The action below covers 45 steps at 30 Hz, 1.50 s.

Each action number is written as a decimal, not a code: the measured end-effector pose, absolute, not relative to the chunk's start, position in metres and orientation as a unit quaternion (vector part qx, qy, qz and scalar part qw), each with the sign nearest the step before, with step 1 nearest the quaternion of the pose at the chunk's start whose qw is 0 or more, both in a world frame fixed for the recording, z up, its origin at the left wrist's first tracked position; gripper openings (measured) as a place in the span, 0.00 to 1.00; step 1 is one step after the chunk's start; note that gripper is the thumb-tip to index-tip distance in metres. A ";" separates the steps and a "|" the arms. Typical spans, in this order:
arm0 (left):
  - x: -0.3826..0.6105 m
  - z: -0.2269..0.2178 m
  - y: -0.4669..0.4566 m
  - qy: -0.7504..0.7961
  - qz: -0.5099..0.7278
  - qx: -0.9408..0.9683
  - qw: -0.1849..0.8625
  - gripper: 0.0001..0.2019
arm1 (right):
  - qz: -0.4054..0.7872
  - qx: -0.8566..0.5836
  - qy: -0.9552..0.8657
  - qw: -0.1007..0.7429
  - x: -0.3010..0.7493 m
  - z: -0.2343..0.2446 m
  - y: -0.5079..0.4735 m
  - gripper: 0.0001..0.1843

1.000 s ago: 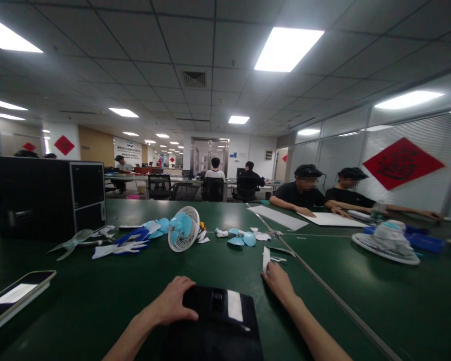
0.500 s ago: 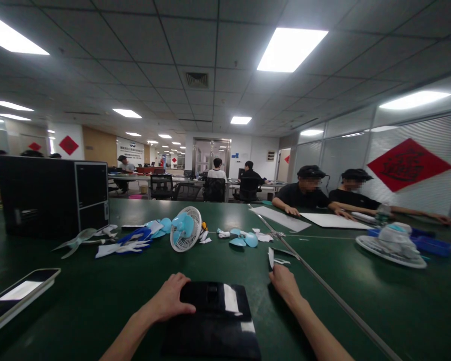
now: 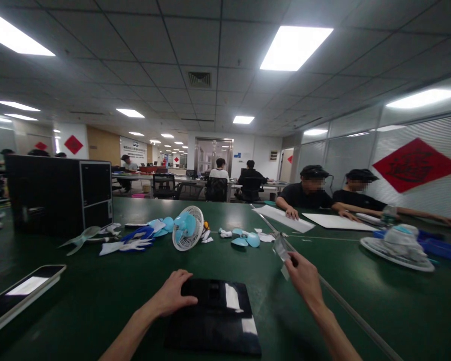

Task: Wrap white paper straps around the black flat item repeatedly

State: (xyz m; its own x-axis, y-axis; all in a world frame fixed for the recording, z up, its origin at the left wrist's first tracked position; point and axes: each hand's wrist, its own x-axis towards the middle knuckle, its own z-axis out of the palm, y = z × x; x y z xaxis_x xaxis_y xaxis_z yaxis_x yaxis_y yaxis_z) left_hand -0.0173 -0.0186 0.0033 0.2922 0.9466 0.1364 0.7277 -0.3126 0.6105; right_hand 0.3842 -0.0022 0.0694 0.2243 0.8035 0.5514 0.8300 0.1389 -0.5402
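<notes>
A flat, glossy black plate (image 3: 218,326) with a small raised block near its far edge lies on the green table in front of me. My left hand (image 3: 175,295) grips its far left corner, thumb on top and fingers over the edge. To the right of the plate, my right hand (image 3: 302,278) pinches a thin, greyish sheet-like piece (image 3: 281,249) above the table. A smaller pale bit hangs below it; its exact kind is unclear.
A white fan with blue blades (image 3: 188,228), blue-and-white gloves (image 3: 135,240) and loose blue blades (image 3: 246,238) lie beyond. A black computer case (image 3: 60,195) and a phone (image 3: 26,296) are left. Two co-workers handle white sheets (image 3: 334,221) at right.
My right hand has lifted the thin piece off the table and moved it slightly right and closer. My left hand stays on the black plate. The view has shifted slightly.
</notes>
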 end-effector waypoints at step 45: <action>-0.023 0.023 -0.038 0.512 0.071 0.729 0.448 0.12 | 0.298 -0.521 -0.791 0.123 0.303 0.029 -0.044 0.10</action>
